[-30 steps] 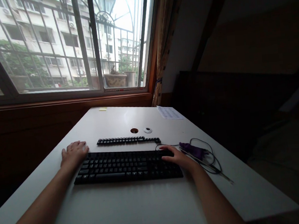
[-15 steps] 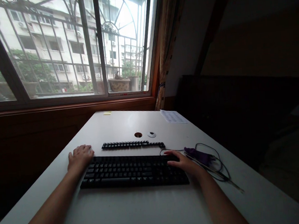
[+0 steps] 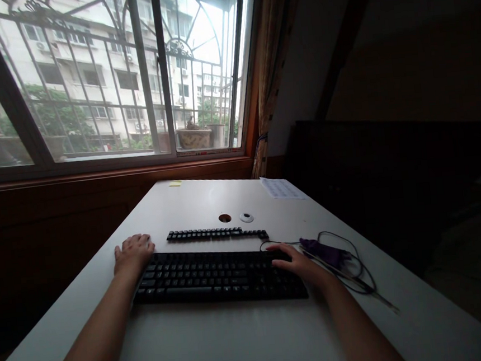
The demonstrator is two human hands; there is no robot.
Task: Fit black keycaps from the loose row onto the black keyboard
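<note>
A black keyboard (image 3: pixel 198 277) lies on the white table, its long side towards me. At its far left corner my left hand (image 3: pixel 134 253) lies palm down with the fingers apart, partly beside the keyboard. My right hand (image 3: pixel 292 261) rests over the keyboard's right end, thumb and fingers apart, covering some keys there. Just beyond the keyboard stands a long narrow line of black keycaps (image 3: pixel 211 233), apart from both hands.
Right of my right hand lie a purple cloth pouch (image 3: pixel 325 253), a looped black cable (image 3: pixel 369 276) and a thin stick-like tool (image 3: pixel 386 302). Further back are a round hole (image 3: pixel 225 218), a white ring cover (image 3: pixel 246 217), printed paper (image 3: pixel 282 188) and a yellow note (image 3: pixel 175 184).
The whole view has shifted slightly to the right. Both hands, the keyboard and the keycaps keep about the same places relative to each other.
</note>
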